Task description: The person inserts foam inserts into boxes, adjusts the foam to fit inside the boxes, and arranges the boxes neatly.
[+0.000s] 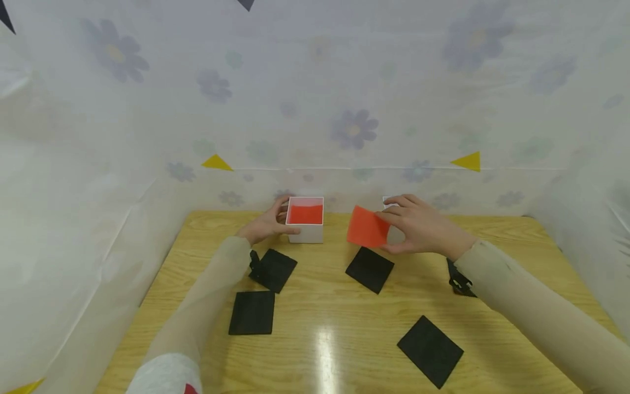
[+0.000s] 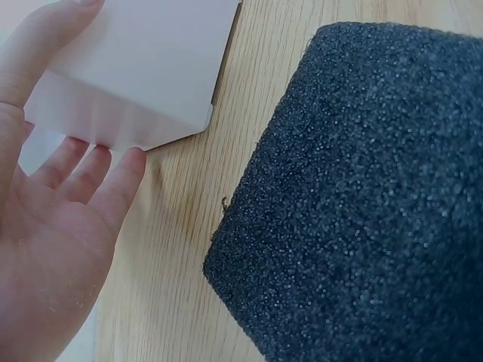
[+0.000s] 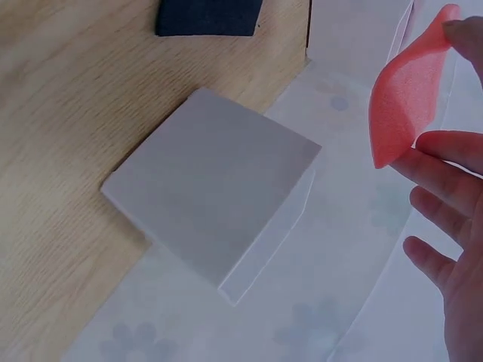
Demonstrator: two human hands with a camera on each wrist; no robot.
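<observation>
My left hand (image 1: 273, 220) holds the left side of an open white box (image 1: 306, 232) with a red sheet lying inside it (image 1: 305, 214). In the left wrist view its thumb and fingers (image 2: 106, 177) span the box's wall (image 2: 143, 68). My right hand (image 1: 394, 230) pinches a red foam square (image 1: 366, 226) by its right edge, lifted off the table. In the right wrist view the red foam (image 3: 407, 98) bends between the fingertips of that hand (image 3: 453, 87). A second white box (image 3: 211, 204) stands just behind, mostly hidden by the hand in the head view (image 1: 389, 202).
Black foam squares lie on the wooden table (image 1: 320, 306): one by my left wrist (image 1: 273, 270), one nearer (image 1: 252, 312), one under the red foam (image 1: 369, 268), one front right (image 1: 430, 350). Flowered plastic sheeting (image 1: 344, 109) walls the table on three sides.
</observation>
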